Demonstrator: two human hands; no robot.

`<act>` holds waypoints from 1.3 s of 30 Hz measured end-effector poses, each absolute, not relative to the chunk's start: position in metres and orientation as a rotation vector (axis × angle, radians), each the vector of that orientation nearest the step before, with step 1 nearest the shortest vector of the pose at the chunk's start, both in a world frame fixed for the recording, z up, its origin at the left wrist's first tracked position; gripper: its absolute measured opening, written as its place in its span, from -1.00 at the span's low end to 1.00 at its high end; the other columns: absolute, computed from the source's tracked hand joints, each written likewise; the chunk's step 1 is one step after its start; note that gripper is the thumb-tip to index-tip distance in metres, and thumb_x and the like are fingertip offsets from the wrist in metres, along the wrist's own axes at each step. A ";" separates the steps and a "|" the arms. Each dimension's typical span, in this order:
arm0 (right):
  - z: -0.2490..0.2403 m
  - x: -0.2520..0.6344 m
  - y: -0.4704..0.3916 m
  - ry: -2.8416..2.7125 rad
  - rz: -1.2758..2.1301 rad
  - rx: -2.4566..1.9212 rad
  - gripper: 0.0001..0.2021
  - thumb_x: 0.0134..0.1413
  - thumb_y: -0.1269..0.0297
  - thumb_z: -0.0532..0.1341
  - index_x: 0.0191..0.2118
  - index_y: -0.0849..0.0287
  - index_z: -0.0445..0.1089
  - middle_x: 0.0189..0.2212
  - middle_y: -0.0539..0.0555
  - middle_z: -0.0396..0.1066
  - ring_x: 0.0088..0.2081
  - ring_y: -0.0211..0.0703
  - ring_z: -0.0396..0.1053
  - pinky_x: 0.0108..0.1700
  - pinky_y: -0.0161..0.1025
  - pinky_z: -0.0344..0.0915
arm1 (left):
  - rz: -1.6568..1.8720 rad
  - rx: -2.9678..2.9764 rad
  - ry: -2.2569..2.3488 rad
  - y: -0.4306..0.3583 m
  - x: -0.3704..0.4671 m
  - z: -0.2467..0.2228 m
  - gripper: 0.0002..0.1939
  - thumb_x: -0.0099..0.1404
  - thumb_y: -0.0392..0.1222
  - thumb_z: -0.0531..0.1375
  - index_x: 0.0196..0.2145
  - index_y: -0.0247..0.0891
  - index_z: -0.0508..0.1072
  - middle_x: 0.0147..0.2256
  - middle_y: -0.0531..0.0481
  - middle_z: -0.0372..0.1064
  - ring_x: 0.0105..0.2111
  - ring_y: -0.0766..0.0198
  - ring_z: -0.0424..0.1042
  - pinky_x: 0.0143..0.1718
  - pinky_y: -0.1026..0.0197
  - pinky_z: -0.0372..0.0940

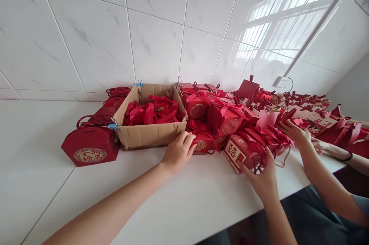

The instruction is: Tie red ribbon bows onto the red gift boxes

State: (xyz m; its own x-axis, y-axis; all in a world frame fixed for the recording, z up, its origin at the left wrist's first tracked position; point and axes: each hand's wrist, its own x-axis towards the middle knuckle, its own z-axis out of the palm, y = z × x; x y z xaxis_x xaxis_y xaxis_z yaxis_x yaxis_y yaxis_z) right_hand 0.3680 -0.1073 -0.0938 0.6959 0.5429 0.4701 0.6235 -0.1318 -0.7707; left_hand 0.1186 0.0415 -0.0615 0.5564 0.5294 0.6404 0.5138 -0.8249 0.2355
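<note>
My left hand reaches to the front right corner of the cardboard box, fingers bent and closed against the left edge of a red gift box with a round gold emblem. To the right, my right hand grips another red gift box with a cream panel and red characters, thumb on its near side and fingers over the ribbon on top. The cardboard box holds a heap of red ribbons. Its contact with the table is partly hidden.
A co-worker's hand rests among the boxes at right, with another hand beyond. Many ribboned boxes line the tiled wall. A dark red arched box stands left on the white table. A wall socket sits behind.
</note>
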 end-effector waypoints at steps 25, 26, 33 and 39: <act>0.003 0.251 -0.027 -1.165 -0.383 -1.713 -0.15 -0.15 -0.12 0.30 0.21 0.14 0.00 0.08 0.33 -0.02 0.19 0.31 -0.06 0.11 0.21 0.09 | 1.468 2.614 0.730 0.032 0.110 -0.087 -0.36 0.18 -0.20 0.18 0.15 -0.22 -0.02 0.09 -0.33 0.03 0.02 -0.05 0.31 -0.18 -0.02 0.39; -0.001 0.253 -0.025 -1.166 -0.425 -1.699 -0.15 -0.16 -0.13 0.30 0.20 0.14 0.01 0.06 0.32 -0.02 0.18 0.30 -0.05 0.11 0.22 0.08 | 1.459 2.630 0.706 0.032 0.110 -0.086 -0.35 0.19 -0.20 0.18 0.16 -0.21 -0.03 0.11 -0.33 0.02 0.04 -0.05 0.30 -0.16 -0.02 0.39; -0.011 0.249 -0.030 -1.130 -0.478 -1.657 -0.13 -0.19 -0.14 0.33 0.18 0.22 0.05 0.03 0.31 -0.08 0.14 0.20 -0.02 0.12 0.03 0.15 | 1.427 2.685 0.646 0.031 0.109 -0.084 -0.36 0.22 -0.24 0.14 0.20 -0.22 -0.04 0.18 -0.35 -0.05 0.12 -0.07 0.21 -0.09 -0.01 0.36; -0.017 0.238 -0.015 -1.233 -0.530 -1.851 -0.16 -0.03 -0.16 0.20 0.28 0.12 -0.07 0.20 0.34 -0.25 0.23 0.35 -0.21 0.17 0.28 -0.10 | 1.424 2.655 0.570 0.032 0.110 -0.087 -0.60 0.26 -0.22 0.09 0.03 -0.28 0.12 0.03 -0.32 0.11 -0.05 0.02 0.31 -0.18 0.01 0.36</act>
State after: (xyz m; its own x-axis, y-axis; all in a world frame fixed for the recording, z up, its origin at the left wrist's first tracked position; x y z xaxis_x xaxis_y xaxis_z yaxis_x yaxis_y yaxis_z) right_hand 0.2378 -0.0148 -0.0171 0.4291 0.5481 0.7180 0.8981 -0.1741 -0.4038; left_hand 0.1105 0.0325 -0.0874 0.5003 0.3565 0.7891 0.2864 -0.9282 0.2377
